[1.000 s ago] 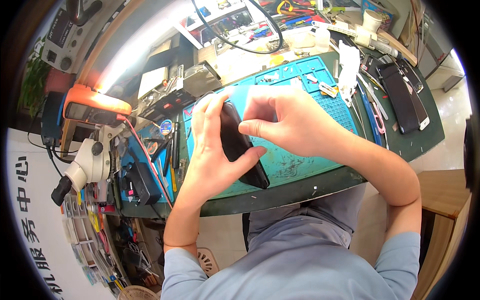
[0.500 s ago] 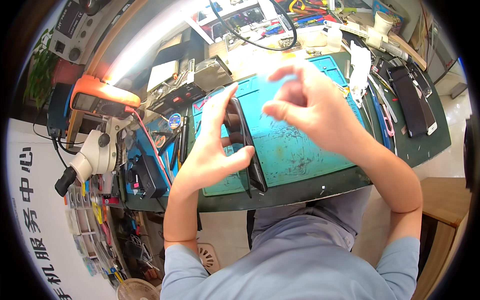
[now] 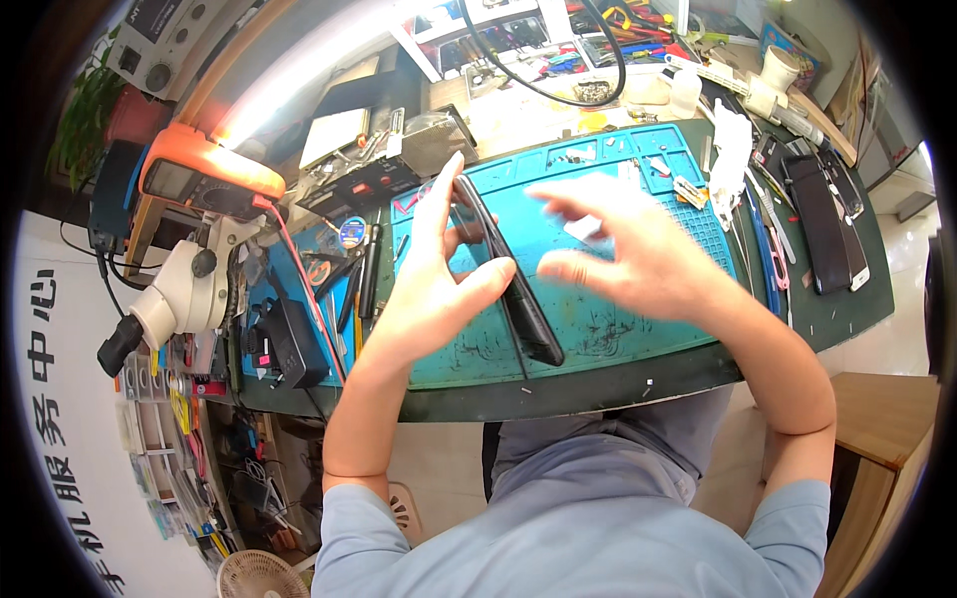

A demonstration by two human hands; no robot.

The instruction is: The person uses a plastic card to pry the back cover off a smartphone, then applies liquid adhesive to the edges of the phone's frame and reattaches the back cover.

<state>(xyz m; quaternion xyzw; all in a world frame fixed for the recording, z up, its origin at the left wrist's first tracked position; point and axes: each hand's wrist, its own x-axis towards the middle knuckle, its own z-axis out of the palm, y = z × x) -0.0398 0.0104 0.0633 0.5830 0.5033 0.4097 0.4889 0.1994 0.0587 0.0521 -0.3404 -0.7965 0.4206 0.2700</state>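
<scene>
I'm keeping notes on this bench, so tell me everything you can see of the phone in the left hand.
The phone is a long, slim black slab with rounded corners, its surface looking smooth and slightly glossy. A thin dark panel shows along its left side; how the two join is hidden. Tilted steeply, it slants from upper left to lower right over the teal mat. The left hand grips it, thumb against its edge; the right hand is apart from it.
</scene>
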